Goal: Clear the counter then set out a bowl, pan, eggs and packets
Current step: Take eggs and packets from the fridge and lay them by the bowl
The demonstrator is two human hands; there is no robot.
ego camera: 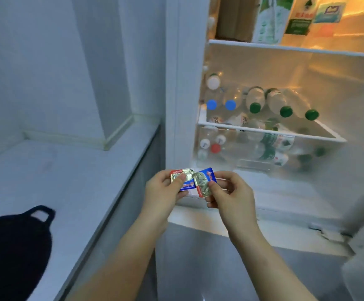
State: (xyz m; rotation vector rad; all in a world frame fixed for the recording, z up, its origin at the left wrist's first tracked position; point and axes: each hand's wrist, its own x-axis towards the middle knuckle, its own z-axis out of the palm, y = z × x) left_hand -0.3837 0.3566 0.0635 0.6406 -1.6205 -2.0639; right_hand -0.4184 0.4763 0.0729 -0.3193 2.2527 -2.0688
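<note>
fridge (185,83): right and far, door open, lit inside.
counter (79,181): pale, left of the fridge, running into a far corner.
pan (14,246): black, loop handle, on the counter at near left, partly cut off by the picture's edge.
cartons (267,18): upright on the top level of the fridge.
bottles (255,98): lying on a glass shelf (263,131), blue and green caps facing out; more bottles below.
left hand (161,192): in front of the fridge, thumb and fingers pinching the left packet (187,185).
right hand (231,196): just beside it, pinching the right packet (202,183).
both packets: small, foil with blue and red print, edges touching between the hands, well apart from the pan.
</note>
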